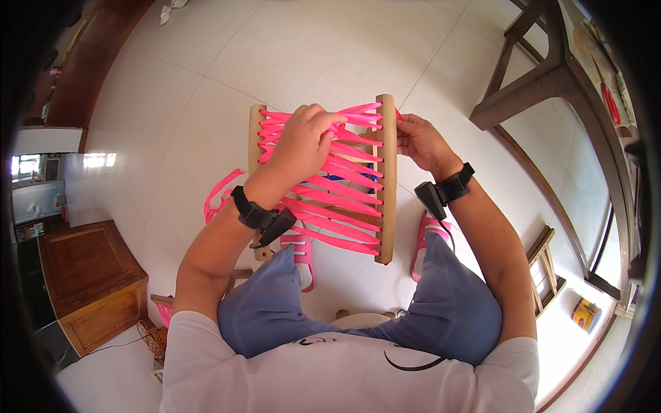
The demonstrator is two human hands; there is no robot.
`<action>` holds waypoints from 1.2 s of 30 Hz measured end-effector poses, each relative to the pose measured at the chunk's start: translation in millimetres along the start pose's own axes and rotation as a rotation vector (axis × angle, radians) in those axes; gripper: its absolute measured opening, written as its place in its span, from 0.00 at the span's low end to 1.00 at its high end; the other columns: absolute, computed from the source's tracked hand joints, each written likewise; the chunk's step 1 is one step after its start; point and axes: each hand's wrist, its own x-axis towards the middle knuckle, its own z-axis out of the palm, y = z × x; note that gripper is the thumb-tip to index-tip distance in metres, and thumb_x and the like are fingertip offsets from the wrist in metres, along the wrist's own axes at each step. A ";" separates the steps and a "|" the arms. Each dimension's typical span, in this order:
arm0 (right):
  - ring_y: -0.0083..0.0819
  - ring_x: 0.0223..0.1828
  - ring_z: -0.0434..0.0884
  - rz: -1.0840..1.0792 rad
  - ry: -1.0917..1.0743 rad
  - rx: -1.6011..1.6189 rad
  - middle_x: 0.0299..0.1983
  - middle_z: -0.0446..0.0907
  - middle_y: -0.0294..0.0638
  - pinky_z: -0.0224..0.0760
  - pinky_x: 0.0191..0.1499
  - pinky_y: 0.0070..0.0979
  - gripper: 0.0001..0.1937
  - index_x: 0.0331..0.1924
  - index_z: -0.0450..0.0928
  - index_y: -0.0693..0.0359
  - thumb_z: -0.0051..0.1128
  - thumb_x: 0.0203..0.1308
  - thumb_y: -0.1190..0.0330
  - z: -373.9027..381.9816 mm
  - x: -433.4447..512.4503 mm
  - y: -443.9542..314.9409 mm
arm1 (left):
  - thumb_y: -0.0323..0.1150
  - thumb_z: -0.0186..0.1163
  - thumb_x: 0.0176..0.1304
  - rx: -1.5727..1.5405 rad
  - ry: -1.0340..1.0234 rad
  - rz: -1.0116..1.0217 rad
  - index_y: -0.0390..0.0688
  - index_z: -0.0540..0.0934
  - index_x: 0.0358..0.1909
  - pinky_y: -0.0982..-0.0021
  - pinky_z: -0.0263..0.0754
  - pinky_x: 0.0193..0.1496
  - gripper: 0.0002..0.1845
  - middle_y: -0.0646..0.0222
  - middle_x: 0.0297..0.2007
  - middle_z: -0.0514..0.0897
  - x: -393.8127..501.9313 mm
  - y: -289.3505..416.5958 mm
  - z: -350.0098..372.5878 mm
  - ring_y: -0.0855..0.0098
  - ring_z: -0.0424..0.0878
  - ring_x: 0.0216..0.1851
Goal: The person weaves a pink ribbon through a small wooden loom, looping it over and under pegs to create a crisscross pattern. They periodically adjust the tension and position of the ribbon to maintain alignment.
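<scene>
Between my knees stands a wooden frame, perhaps a folding stool, with two parallel rails. Bright pink ribbon point(341, 195) zigzags through holes along the right rail point(386, 180) and the left rail point(255, 134). Over the upper strands lies my left hand point(309, 135), its thumb and forefinger pinching a bunch of ribbon. Outside the right rail, near its far end, my right hand point(417, 138) holds a strand of the ribbon coming through a hole. A loose ribbon tail point(219, 193) hangs beyond the left rail. Something blue shows through the webbing, mostly hidden.
A dark wooden table point(547, 77) with red-handled scissors point(610, 103) on it stands at right. A wooden cabinet point(95, 268) is at left. A yellow can point(586, 314) and a small wooden frame point(545, 263) sit lower right. Pink slippers point(304, 260) are on my feet.
</scene>
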 end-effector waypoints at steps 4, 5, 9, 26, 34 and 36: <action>0.25 0.41 0.80 -0.043 0.004 0.061 0.42 0.82 0.40 0.74 0.47 0.25 0.11 0.50 0.74 0.65 0.46 0.77 0.66 -2.3 3.4 0.0 | 0.21 0.59 0.63 -0.120 0.074 -0.034 0.43 0.82 0.51 0.62 0.70 0.58 0.15 0.64 0.43 0.80 -3.8 -1.8 -8.6 0.62 0.77 0.49; 0.25 0.41 0.80 -0.052 0.016 0.064 0.42 0.82 0.40 0.74 0.48 0.25 0.10 0.50 0.74 0.65 0.46 0.77 0.66 -2.1 4.5 -0.1 | 0.22 0.60 0.63 -0.126 0.078 -0.047 0.43 0.82 0.51 0.62 0.69 0.60 0.15 0.63 0.44 0.80 -5.6 -4.8 -11.8 0.62 0.77 0.51; 0.26 0.41 0.80 -0.084 0.054 0.071 0.43 0.82 0.41 0.75 0.49 0.27 0.10 0.50 0.73 0.65 0.46 0.76 0.67 -2.1 3.9 0.3 | 0.27 0.64 0.61 0.101 0.220 0.012 0.44 0.82 0.51 0.57 0.69 0.59 0.16 0.62 0.47 0.82 -17.3 -30.2 -27.2 0.57 0.75 0.53; 0.29 0.49 0.84 -0.025 -0.022 0.012 0.51 0.83 0.44 0.78 0.54 0.26 0.14 0.57 0.72 0.65 0.55 0.73 0.69 0.9 -12.7 -8.4 | 0.46 0.49 0.78 -0.007 0.004 -0.420 0.53 0.69 0.73 0.56 0.63 0.73 0.25 0.48 0.76 0.57 -50.9 -87.3 -42.1 0.50 0.65 0.73; 0.30 0.53 0.82 -0.047 -0.197 0.074 0.53 0.82 0.43 0.76 0.59 0.29 0.18 0.60 0.72 0.66 0.59 0.69 0.71 -0.1 -13.8 -4.8 | 0.42 0.46 0.80 -0.098 -0.065 -0.407 0.54 0.65 0.76 0.58 0.59 0.76 0.25 0.47 0.77 0.53 -49.0 -91.5 -46.3 0.50 0.59 0.76; 0.24 0.48 0.81 -0.061 -0.208 0.101 0.49 0.82 0.40 0.75 0.54 0.22 0.17 0.57 0.73 0.66 0.60 0.67 0.70 -0.3 -15.5 -4.0 | 0.42 0.45 0.80 -0.088 -0.057 -0.387 0.52 0.64 0.76 0.58 0.56 0.76 0.25 0.46 0.77 0.54 -48.8 -92.9 -44.4 0.50 0.56 0.77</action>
